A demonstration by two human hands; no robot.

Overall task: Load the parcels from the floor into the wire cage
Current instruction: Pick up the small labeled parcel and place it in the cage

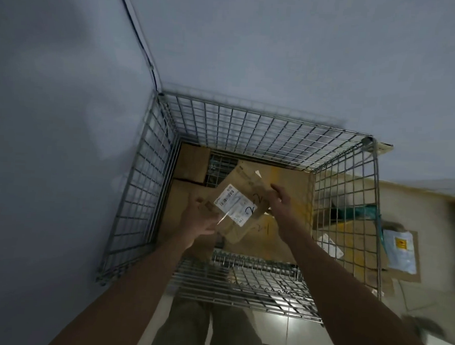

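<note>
A small parcel (239, 206) is held over the open cage (262, 127), gripped at its edges by the left hand (202, 219) and right hand (278, 204). It is best lowered flat onto the boxes (183, 196) below, not dropped.

Print on the white label (234, 206) of the held parcel (242, 204) too small and blurred to read. Left hand (202, 219) smeared by motion, finger positions unclear. Floor parcels (400, 251) to the right partly screened by the wire cage (345, 193) mesh; both forearms cut off at the near edge.
</note>
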